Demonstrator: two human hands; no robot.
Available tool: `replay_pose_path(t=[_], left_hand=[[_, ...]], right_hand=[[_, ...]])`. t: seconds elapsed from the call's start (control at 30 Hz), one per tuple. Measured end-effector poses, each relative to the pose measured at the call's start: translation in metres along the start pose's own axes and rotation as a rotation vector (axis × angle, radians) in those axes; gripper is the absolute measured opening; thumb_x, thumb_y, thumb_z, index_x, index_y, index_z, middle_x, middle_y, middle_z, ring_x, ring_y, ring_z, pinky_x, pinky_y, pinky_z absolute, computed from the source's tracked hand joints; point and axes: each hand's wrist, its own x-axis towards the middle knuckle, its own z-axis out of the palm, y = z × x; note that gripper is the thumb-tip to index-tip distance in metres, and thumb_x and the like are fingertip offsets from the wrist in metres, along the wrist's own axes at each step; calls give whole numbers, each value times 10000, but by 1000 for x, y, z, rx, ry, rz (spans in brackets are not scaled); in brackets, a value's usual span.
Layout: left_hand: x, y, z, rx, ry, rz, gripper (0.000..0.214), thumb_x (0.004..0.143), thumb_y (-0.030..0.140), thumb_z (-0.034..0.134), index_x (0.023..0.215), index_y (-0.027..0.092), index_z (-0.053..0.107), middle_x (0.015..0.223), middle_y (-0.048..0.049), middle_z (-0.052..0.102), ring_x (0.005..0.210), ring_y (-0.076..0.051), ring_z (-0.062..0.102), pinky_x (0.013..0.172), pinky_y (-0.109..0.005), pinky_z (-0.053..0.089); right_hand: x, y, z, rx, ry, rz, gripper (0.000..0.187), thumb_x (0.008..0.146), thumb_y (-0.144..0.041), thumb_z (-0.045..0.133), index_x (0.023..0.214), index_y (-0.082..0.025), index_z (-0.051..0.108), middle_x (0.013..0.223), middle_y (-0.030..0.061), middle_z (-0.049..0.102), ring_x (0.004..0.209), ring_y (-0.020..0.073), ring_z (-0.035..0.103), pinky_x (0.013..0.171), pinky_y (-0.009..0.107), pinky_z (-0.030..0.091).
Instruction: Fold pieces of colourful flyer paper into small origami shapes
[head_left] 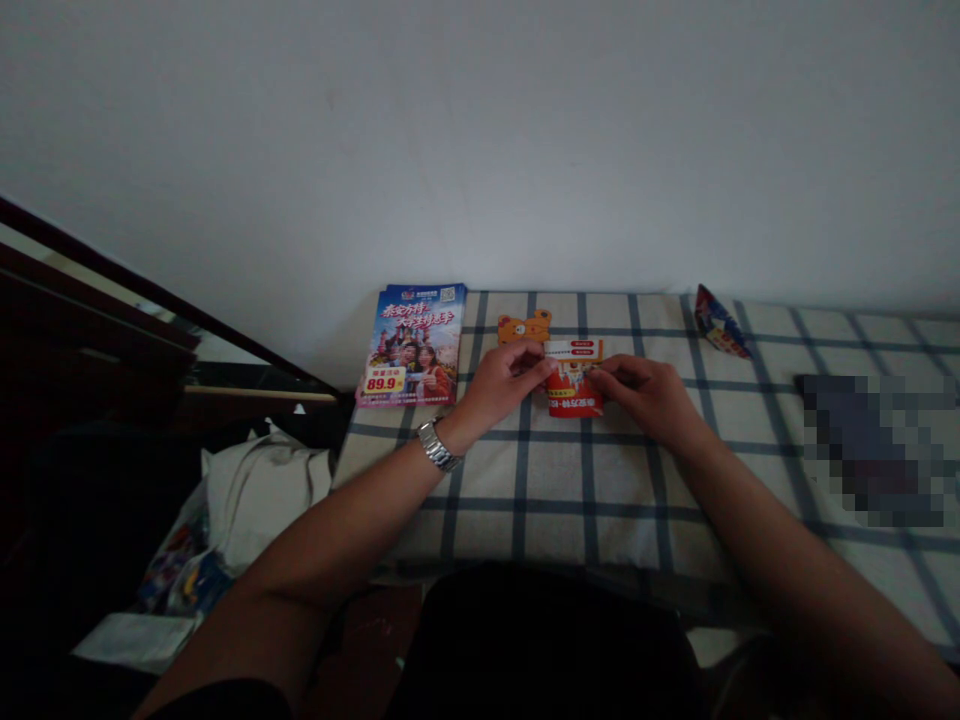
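Left hand (514, 370) and right hand (639, 390) pinch opposite side edges of the red printed paper (576, 400), fingertips narrowed, over the checked cloth (555, 505). Cloth spans the room toward the near edge; leaflet stack (412, 345) borders the left edge, bear cutout (523, 327) adjoins the left hand, folded leaflet (721, 325) stands near the wall (562, 150), right.

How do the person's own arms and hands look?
The left hand and right hand wear no gloves. The left wrist has a silver metal link band; farther up that arm, a dark sleeve shows. The right wrist is bare.
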Motion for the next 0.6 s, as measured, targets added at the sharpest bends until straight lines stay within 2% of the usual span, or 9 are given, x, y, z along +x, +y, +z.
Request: replay_pose_path(t=[0.6], left_hand=[[-1,0,0,11,11,-5,415,964,579,745,994,166,711,935,-56,756,830,-163,731,752,-282,622]], right_hand=[[1,0,-1,-3,18,16,490,844,-703,782,881,-215,800,860,82,826,754,246,753,663,355,621]])
